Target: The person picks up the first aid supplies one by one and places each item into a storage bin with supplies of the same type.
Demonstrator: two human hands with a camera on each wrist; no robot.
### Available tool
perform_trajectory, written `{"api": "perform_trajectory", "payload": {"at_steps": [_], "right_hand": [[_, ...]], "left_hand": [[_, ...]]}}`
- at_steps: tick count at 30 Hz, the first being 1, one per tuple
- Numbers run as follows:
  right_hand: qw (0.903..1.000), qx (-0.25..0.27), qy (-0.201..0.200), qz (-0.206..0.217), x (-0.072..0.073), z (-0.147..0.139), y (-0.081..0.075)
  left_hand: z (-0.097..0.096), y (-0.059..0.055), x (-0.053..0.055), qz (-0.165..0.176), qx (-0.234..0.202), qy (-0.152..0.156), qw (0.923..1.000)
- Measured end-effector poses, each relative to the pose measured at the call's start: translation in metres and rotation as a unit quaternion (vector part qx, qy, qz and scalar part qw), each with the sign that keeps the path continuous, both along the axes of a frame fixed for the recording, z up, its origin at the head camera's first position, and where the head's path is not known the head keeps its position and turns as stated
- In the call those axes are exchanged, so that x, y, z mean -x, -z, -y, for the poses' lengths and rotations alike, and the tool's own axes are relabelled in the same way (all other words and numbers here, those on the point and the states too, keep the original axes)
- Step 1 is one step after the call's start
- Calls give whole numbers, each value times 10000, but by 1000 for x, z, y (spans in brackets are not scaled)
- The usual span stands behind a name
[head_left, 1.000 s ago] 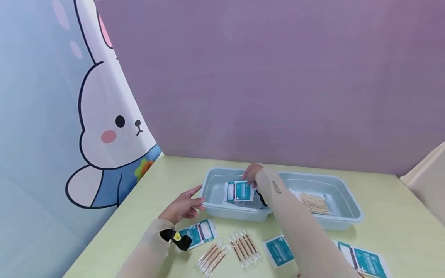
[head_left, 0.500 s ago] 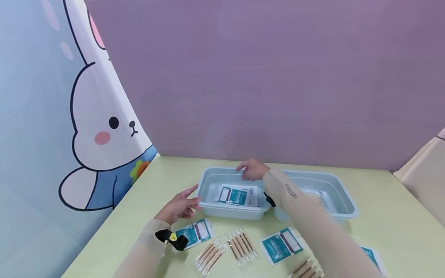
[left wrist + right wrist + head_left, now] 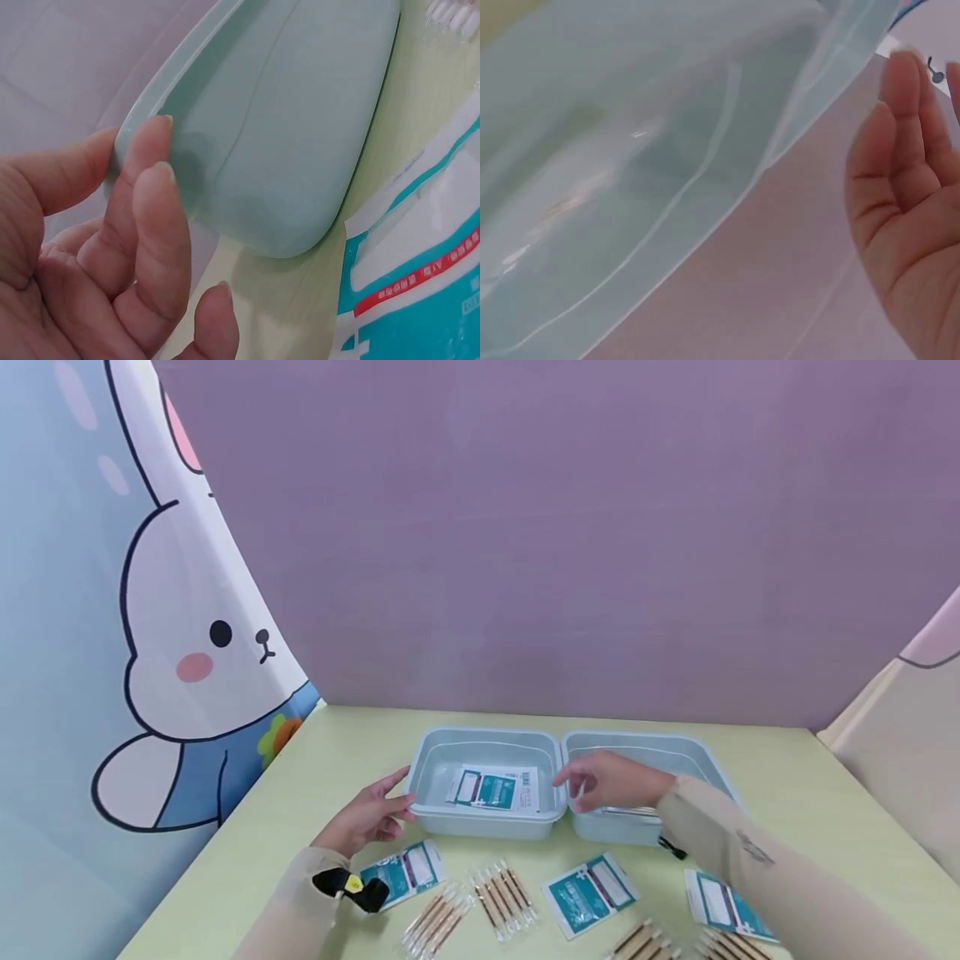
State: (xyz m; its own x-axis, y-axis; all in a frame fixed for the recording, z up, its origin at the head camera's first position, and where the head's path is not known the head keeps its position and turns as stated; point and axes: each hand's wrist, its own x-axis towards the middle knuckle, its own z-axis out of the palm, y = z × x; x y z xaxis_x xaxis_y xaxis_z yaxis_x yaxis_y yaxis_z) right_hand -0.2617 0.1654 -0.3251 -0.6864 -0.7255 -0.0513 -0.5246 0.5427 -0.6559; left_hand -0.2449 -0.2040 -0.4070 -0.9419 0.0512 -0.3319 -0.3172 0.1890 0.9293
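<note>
At the left basin's left end, my left hand (image 3: 366, 818) pinches the rim between thumb and fingers. This pale blue-green plastic basin (image 3: 487, 827) contains flat teal-and-white packets (image 3: 497, 790); the left wrist view shows the hand's grip at its outer wall (image 3: 289, 127). My right hand (image 3: 617, 779) hovers over the left part of a matching right basin (image 3: 611, 832), fingers loosely bent around nothing. It partly covers that basin's contents. In the right wrist view the right hand (image 3: 911, 180) appears beside a basin rim, apart from it.
In front of the basins lie teal-and-white packets (image 3: 590, 896) and clear-wrapped bundles of brown-stick cotton swabs (image 3: 504, 900). Another packet (image 3: 726, 906) lies at the right, partly under the right forearm. A purple backdrop (image 3: 525, 543) rises behind the table.
My right hand has left the packet inside the left basin and moved right, over the other basin. The packet lies in the left basin. My left hand keeps its hold; the view has shifted.
</note>
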Motion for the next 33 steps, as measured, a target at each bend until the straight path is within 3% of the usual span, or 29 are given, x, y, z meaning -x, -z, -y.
{"api": "perform_trajectory", "payload": {"at_steps": [5,10,17,27,33], "right_hand": [[9992,324,-111,-203,-17,-58,7],[9993,308,199,-21,-30,-112,19],[9980,425,454,-71,-47,-166,39],[9947,-299,979,-112,-59,-209,54],[9961,174,381,-779,-60,-223,77]], "left_hand": [[2,2,0,-18,-193,138,9997],[5,1,-2,-125,-65,182,9997],[7,-1,-1,-107,-134,450,9988],[8,5,-1,-1,-182,331,9993],[7,3,0,-66,-218,392,9990]]}}
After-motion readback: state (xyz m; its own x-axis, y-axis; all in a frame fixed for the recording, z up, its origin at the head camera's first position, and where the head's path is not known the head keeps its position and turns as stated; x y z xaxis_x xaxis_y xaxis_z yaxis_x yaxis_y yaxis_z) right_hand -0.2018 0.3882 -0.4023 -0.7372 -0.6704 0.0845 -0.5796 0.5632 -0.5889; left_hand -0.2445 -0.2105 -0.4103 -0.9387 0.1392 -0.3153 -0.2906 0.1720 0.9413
